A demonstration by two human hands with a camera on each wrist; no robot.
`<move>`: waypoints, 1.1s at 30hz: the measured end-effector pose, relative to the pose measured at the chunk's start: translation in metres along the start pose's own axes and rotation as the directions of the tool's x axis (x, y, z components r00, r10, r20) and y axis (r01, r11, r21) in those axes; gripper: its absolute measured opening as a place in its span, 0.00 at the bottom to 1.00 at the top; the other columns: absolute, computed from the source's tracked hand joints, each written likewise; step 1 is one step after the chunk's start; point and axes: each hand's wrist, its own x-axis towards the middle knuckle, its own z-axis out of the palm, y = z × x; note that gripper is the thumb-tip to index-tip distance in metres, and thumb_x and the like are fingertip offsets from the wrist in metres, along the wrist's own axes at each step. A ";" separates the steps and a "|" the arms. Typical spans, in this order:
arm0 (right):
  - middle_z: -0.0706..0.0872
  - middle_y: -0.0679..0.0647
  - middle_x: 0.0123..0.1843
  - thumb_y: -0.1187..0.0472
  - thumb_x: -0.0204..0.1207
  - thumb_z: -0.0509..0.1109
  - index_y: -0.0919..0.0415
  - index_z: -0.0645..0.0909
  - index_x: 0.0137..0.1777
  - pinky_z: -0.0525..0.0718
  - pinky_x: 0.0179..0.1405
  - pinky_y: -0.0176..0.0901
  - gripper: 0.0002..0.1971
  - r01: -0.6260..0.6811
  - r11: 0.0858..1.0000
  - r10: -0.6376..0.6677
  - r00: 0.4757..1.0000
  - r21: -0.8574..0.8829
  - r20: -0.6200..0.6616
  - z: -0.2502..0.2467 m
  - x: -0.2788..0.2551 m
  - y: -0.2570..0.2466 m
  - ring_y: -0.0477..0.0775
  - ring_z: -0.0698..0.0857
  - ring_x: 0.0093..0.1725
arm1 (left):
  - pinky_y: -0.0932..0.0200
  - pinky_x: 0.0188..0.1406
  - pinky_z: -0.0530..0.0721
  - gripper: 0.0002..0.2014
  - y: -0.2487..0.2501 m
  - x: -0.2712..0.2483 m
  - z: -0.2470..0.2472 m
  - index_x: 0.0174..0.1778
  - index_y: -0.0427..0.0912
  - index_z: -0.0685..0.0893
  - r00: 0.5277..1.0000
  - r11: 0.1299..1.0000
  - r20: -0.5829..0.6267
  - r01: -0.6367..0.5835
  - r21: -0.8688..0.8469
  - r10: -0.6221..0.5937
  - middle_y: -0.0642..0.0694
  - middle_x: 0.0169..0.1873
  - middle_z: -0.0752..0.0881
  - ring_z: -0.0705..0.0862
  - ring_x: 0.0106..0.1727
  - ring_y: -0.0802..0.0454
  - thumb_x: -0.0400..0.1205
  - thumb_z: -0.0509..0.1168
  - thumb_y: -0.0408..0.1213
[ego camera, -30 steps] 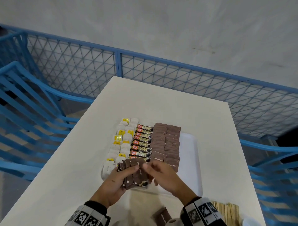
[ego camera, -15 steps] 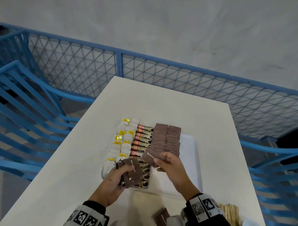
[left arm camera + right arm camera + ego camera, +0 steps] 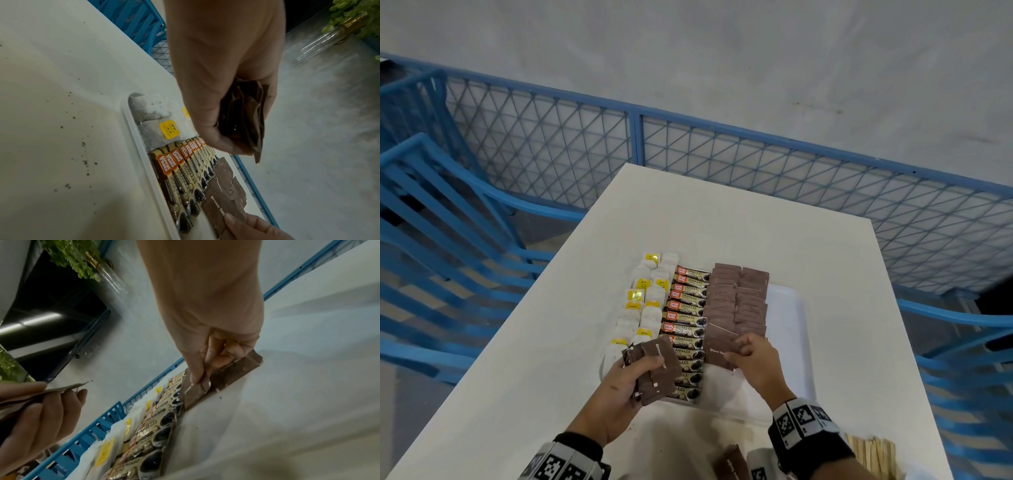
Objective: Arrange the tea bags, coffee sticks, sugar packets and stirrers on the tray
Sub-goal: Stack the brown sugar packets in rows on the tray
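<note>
A white tray [image 3: 787, 308] on the table carries white tea bags [image 3: 643, 301] with yellow tags on its left, coffee sticks [image 3: 686, 308] in the middle and brown sugar packets [image 3: 736, 301] in two columns to their right. My left hand [image 3: 635, 370] grips a bunch of brown sugar packets [image 3: 659, 368] above the tray's near left part, seen also in the left wrist view as a held bunch [image 3: 244, 116]. My right hand [image 3: 748, 353] pinches one brown sugar packet [image 3: 717, 346] low at the near end of the sugar columns; the same packet [image 3: 232, 374] touches the tray.
Wooden stirrers [image 3: 873, 455] lie at the table's near right corner. One loose brown packet [image 3: 731, 462] lies at the near edge between my wrists. Blue mesh fencing [image 3: 722, 164] and blue railings [image 3: 431, 240] surround the table. Dark specks dot the table [image 3: 61, 129] left of the tray.
My right hand took one sugar packet from the bunch in my left hand, carried it right and lowered it to the near end of the sugar columns. The left hand stayed put.
</note>
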 end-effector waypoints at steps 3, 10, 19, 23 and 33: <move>0.78 0.51 0.28 0.68 0.66 0.78 0.56 0.76 0.37 0.76 0.27 0.24 0.12 0.024 0.999 -0.024 1.000 -0.026 -0.020 0.005 0.006 0.004 0.49 0.79 0.31 | 0.48 0.38 0.89 0.12 -0.001 0.000 -0.001 0.55 0.38 0.85 1.000 1.000 0.002 0.001 0.005 -0.001 0.38 0.38 0.91 0.90 0.35 0.46 0.79 0.62 0.24; 0.75 0.50 0.30 0.66 0.67 0.77 0.57 0.70 0.43 0.78 0.34 0.41 0.16 0.061 0.990 -0.070 0.995 -0.124 -0.070 0.011 0.006 0.006 0.50 0.77 0.33 | 0.53 0.36 0.90 0.12 -0.001 0.000 0.003 0.55 0.40 0.87 0.999 1.000 0.036 0.004 0.022 -0.005 0.38 0.43 0.91 0.91 0.41 0.45 0.79 0.63 0.26; 0.74 0.45 0.29 0.44 0.78 0.63 0.53 0.73 0.31 0.69 0.32 0.29 0.18 0.241 0.970 -0.236 0.965 -0.039 0.115 0.018 -0.032 -0.044 0.41 0.71 0.30 | 0.55 0.34 0.88 0.18 -0.003 0.000 0.007 0.61 0.39 0.84 0.997 1.000 0.078 -0.006 -0.005 0.007 0.36 0.53 0.89 0.90 0.49 0.44 0.75 0.67 0.29; 0.81 0.43 0.33 0.45 0.71 0.72 0.56 0.81 0.40 0.75 0.36 0.29 0.14 0.175 0.970 -0.224 0.917 0.171 0.329 0.024 -0.048 -0.051 0.38 0.76 0.33 | 0.55 0.33 0.88 0.16 -0.004 -0.001 0.008 0.61 0.40 0.84 0.995 1.000 0.103 -0.005 -0.011 0.006 0.37 0.51 0.90 0.91 0.46 0.47 0.76 0.67 0.31; 0.84 0.55 0.38 0.71 0.76 0.68 0.66 0.76 0.45 0.81 0.31 0.32 0.03 -0.004 0.905 -0.122 0.955 0.424 0.270 0.014 -0.043 -0.044 0.45 0.82 0.34 | 0.43 0.42 0.88 0.19 -0.007 0.002 -0.001 0.57 0.31 0.83 0.996 0.999 0.081 0.036 0.009 -0.036 0.32 0.44 0.88 0.89 0.39 0.40 0.68 0.68 0.24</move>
